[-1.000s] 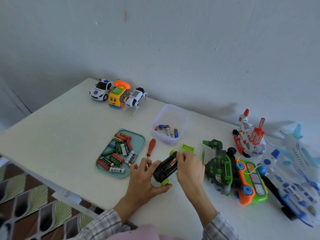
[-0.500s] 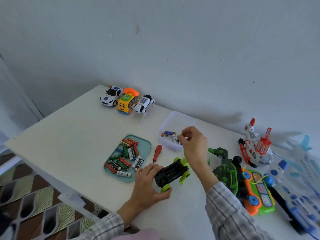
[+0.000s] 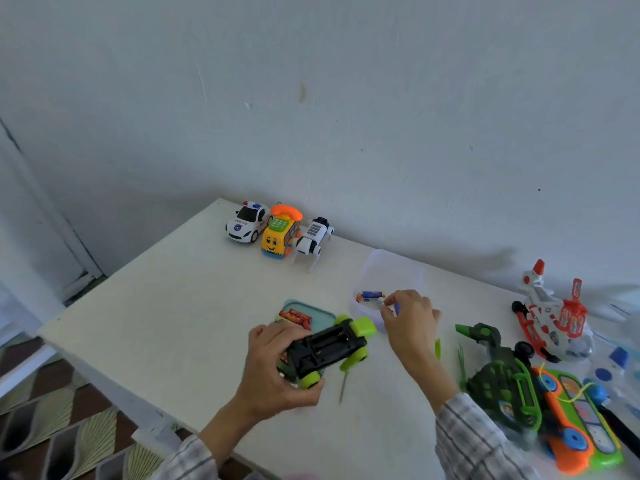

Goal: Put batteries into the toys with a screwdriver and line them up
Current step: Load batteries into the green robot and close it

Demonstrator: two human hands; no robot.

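My left hand (image 3: 273,368) grips a black toy car with green wheels (image 3: 325,348), held upside down above the table with its open battery bay facing up. My right hand (image 3: 408,317) is at the near rim of the clear plastic tub (image 3: 391,271), pinching a small battery whose blue end shows between the fingers. A few more batteries (image 3: 370,295) lie in the tub. A teal tray (image 3: 311,308) of batteries (image 3: 294,317) sits partly hidden behind the car. Only the screwdriver's metal tip (image 3: 343,389) shows below the car. A green cover piece (image 3: 438,348) lies by my right wrist.
A police car (image 3: 246,226), a yellow phone bus (image 3: 280,237) and a white robot dog (image 3: 313,237) stand in a row at the back. At the right are a green dinosaur vehicle (image 3: 498,375), an orange-green keyboard toy (image 3: 575,424) and a white-red plane (image 3: 550,323). The table edge runs near left.
My right hand left the car and went to the clear tub with a battery pinched. My left hand lifted the car off the table, over the tray.
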